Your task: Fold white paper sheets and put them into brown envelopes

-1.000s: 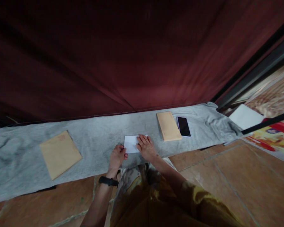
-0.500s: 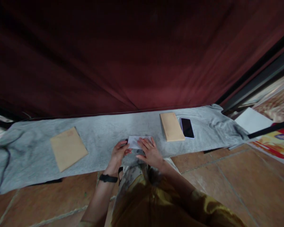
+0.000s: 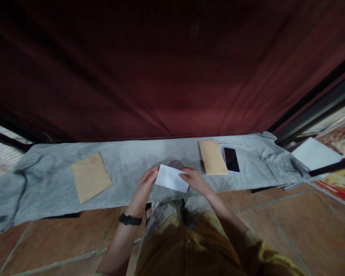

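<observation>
A folded sheet of white paper is held between my two hands, tilted a little above the grey cloth. My left hand grips its left edge, with the fingers partly hidden behind it. At the right end, my right hand pinches the paper, thumb on top and fingers behind. To the right lies a stack of brown envelopes, and beside it a phone with a dark screen. Another brown envelope lies flat on the cloth to the left.
A dark red curtain hangs behind the cloth-covered surface. Black frame bars slant at the right. White sheets and a red and yellow printed item lie at the far right. Tiled floor shows below.
The paper has come up off the cloth and tilted. My right hand, earlier laid flat on it, now pinches its right end. The view has shifted slightly.
</observation>
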A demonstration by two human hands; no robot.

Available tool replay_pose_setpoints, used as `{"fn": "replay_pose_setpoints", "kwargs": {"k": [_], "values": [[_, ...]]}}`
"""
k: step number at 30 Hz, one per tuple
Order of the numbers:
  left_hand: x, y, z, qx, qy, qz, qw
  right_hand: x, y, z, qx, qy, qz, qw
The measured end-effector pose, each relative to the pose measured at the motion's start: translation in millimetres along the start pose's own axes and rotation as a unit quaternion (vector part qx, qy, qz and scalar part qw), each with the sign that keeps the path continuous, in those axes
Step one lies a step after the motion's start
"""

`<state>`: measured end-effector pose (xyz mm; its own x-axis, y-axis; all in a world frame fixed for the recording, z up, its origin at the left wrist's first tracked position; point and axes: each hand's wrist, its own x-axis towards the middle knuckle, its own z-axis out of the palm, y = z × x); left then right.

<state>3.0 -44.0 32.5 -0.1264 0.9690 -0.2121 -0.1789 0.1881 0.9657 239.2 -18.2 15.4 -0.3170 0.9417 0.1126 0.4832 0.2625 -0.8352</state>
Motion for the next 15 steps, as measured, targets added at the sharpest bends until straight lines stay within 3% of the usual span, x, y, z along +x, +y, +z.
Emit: {"fn": "replay_pose_setpoints", "kwargs": {"k": [3, 7, 11, 15], "values": [[1, -13, 4.1, 0.036, -0.034, -0.021, 0.999, 8, 11, 1, 0.025, 0.027, 0.011, 0.999], [11, -33, 13.8, 0.076, 0.020, 0.002, 0.997, 16, 26, -2, 0.022, 0.122, 0.030, 0.992], [28, -49, 30.3, 0.099, 0.045, 0.012, 0.994, 9, 30, -5, -0.076, 0.209, -0.006, 0.975], [40, -58, 47.2, 0.138, 0.068, 0.021, 0.988, -5, 25, 12, -0.161, 0.155, -0.088, 0.971]]}}
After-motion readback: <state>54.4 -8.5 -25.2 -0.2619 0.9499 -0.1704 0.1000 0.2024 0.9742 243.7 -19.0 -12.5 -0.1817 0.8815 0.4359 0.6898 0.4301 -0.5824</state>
